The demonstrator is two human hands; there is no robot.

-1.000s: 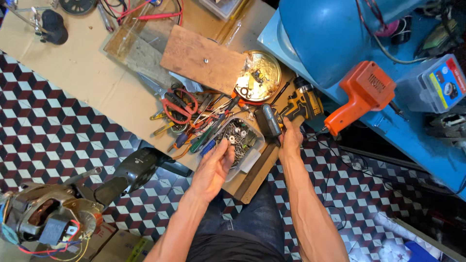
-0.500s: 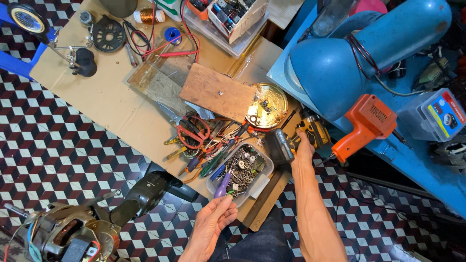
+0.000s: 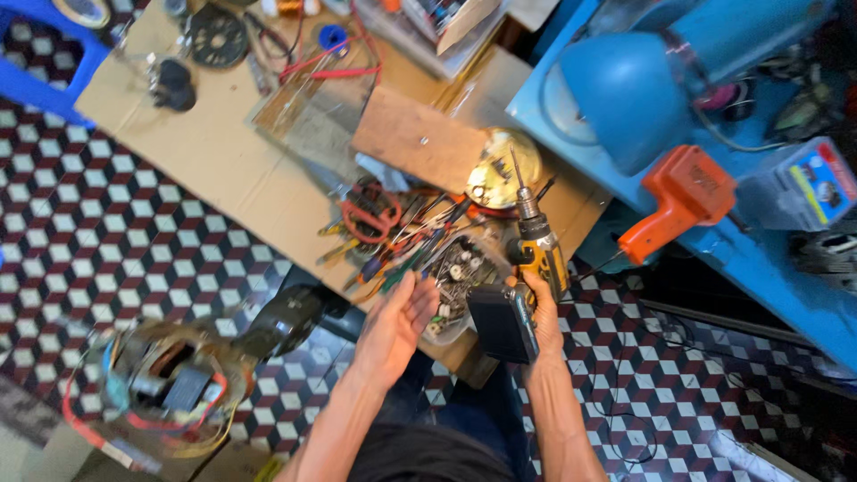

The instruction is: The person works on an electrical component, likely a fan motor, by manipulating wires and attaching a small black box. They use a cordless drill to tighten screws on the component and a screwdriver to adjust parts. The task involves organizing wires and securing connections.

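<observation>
Checkered floor tiles (image 3: 116, 223) lie under a cardboard-topped bench (image 3: 214, 161). Nearest, the left hand (image 3: 397, 326) hovers open, palm up, beside a clear tray of small parts (image 3: 460, 277). The right hand (image 3: 540, 312) grips a yellow cordless drill (image 3: 531, 259), bit pointing away toward a round brass disc (image 3: 500, 165). Pliers and screwdrivers (image 3: 384, 228) lie beyond.

Matt plastic drill (image 3: 533, 268), metal bit; rough wooden board (image 3: 420, 141); probably cardboard tabletop (image 3: 214, 161).

We count two hands (image 3: 393, 326), one yellow cordless drill (image 3: 536, 259), one orange soldering gun (image 3: 683, 201), one wooden board (image 3: 420, 143), and one motor (image 3: 165, 384).
</observation>
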